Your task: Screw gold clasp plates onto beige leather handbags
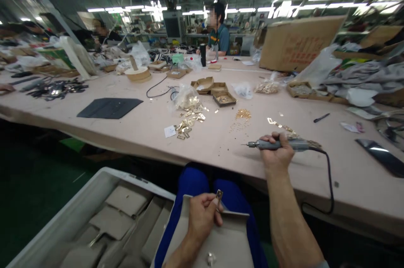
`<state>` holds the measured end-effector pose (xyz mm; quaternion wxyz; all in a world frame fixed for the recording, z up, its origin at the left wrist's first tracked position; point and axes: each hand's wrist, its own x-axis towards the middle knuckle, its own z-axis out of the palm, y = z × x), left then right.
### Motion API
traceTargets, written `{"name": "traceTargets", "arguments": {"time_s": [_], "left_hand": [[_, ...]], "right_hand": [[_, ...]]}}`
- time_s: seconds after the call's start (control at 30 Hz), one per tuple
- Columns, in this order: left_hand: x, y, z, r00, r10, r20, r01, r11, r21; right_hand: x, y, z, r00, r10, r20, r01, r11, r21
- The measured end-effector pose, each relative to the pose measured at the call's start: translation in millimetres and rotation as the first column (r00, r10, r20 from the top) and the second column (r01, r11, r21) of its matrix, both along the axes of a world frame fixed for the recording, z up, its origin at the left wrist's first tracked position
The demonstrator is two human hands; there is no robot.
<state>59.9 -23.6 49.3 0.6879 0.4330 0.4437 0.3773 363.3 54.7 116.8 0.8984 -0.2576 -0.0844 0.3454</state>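
My right hand (277, 154) is wrapped round a grey electric screwdriver (299, 145), held just over the table with its thin bit pointing left. A black cord runs from its rear end. Down at my lap, my left hand (202, 215) pinches a small gold metal plate (219, 195) at the upper edge of a beige bag piece (233, 236). This piece lies across my blue trousers, with a round metal snap (211, 258) low on it. My fingers hide part of the plate, so I cannot tell whether it is attached.
Gold plates (187, 124) and a pile of tiny gold screws (243, 114) lie on the table (151, 133). Small cardboard trays (224, 99) stand behind. A phone (380, 156) is at right. A white crate (104, 175) holds beige bags at lower left. People sit beyond.
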Motion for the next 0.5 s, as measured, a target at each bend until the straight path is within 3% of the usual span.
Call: {"name": "traceTargets", "arguments": {"time_s": [0.1, 0.27, 0.5], "left_hand": [[-0.8, -3.7, 4.4, 1.000, 0.015, -0.017, -0.015, 1.000, -0.014], [-4.1, -9.2, 8.1, 1.000, 0.028, -0.014, -0.028, 0.998, -0.057], [-6.0, -12.8, 8.2, 0.998, 0.060, -0.017, -0.062, 0.995, -0.074]], "right_hand": [[-46.3, -36.6, 0.0, 0.988, 0.153, -0.024, -0.150, 0.984, 0.101], [-105.8, -78.0, -9.8, 0.966, 0.255, -0.038, -0.253, 0.967, 0.041], [-126.8, -89.9, -28.6, 0.947, 0.318, -0.052, -0.317, 0.948, 0.033]]}}
